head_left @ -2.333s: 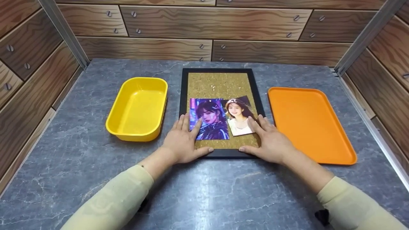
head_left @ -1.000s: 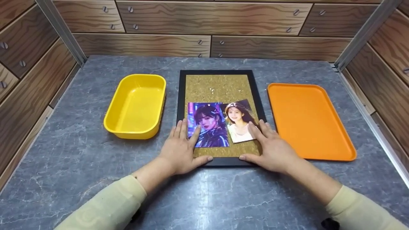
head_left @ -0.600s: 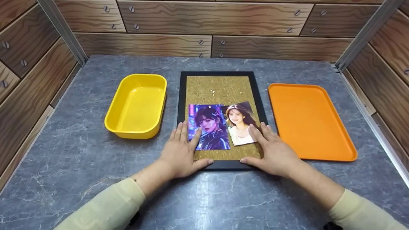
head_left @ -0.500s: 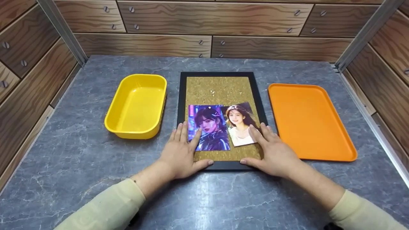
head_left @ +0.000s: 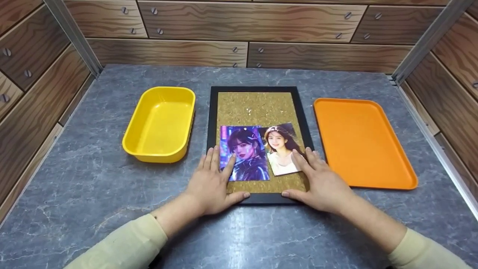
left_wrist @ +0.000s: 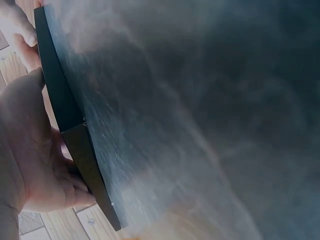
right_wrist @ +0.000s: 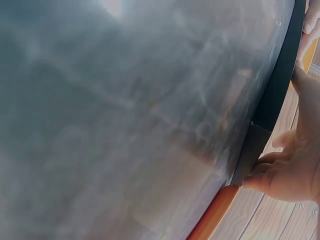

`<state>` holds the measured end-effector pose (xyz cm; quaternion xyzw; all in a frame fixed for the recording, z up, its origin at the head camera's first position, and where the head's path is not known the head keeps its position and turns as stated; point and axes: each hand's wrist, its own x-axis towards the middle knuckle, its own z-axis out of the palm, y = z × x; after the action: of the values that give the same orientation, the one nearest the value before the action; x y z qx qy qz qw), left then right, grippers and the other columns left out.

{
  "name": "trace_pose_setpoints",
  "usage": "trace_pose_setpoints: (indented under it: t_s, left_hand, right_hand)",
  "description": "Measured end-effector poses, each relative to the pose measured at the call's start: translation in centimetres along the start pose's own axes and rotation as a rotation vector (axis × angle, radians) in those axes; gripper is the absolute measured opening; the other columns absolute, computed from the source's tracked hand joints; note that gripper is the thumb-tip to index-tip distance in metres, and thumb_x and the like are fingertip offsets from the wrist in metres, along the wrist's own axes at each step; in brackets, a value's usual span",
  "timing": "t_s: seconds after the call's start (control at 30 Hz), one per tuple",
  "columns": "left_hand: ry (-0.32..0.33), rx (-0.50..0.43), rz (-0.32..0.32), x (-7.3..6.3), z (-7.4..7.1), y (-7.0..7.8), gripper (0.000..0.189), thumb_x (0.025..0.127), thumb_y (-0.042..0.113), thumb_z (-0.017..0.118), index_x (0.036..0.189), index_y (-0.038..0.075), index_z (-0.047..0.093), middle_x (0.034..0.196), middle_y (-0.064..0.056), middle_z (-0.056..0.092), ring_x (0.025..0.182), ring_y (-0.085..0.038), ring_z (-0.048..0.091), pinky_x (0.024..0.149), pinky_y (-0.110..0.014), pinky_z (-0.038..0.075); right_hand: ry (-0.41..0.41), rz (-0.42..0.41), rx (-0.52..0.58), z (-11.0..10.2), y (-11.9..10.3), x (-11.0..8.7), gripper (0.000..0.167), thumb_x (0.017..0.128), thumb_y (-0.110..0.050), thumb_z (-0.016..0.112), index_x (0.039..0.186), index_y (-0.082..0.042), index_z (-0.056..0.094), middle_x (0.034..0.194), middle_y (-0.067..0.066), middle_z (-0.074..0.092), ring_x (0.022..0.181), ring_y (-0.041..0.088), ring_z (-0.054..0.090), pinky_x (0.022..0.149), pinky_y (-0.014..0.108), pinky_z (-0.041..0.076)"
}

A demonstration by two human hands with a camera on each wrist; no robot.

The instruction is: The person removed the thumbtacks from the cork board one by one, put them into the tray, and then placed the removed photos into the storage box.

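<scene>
Wood-patterned walls (head_left: 246, 23) stand around a gray table (head_left: 89, 179). At its middle lies a black-framed board (head_left: 235, 106), a purple photo (head_left: 246, 164) on its near left, a paler photo (head_left: 279, 160) on its near right. The left hand (head_left: 210, 184) rests, fingers straight, along the board's left edge, the right hand (head_left: 324, 184) likewise along its right edge; neither is clenched. A yellow tub (head_left: 164, 125) stands left, an orange tray (head_left: 362, 142) right.

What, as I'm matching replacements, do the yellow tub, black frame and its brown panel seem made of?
Yellow tub: probably glossy plastic, from its highlights and even colour.
Black frame: low-sheen, perhaps plastic or painted wood; no grain shows, so uncertain.
Brown panel: looks like cork, matte and speckled.
</scene>
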<state>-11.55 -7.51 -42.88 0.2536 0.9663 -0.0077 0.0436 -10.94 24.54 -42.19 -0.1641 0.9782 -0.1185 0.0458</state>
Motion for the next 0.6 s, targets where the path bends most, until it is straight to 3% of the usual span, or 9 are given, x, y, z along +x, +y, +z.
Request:
trace_pose_setpoints:
  t_s: [0.27,0.6]
  left_hand:
    - [0.006,-0.012,-0.002,-0.29,-0.18,0.23,0.111,0.095,0.089,0.027,0.171,0.009,0.016,0.165,-0.042,0.016,0.156,-0.054,0.018,0.128,-0.062,0.019]
    - [0.061,-0.113,0.026,-0.32,-0.13,-0.13,0.109,0.096,0.086,0.037,0.17,0.008,0.021,0.165,-0.042,0.016,0.156,-0.054,0.017,0.128,-0.062,0.017]
  right_hand:
    - [-0.007,0.0,-0.003,-0.39,-0.05,-0.25,0.117,0.086,-0.088,0.058,0.171,-0.015,0.025,0.17,0.033,0.021,0.152,0.056,0.027,0.119,0.07,0.033]
    - [-0.001,-0.011,-0.01,-0.6,0.08,-0.21,0.116,0.086,-0.085,0.06,0.17,-0.013,0.025,0.168,0.034,0.022,0.151,0.056,0.029,0.12,0.068,0.033]
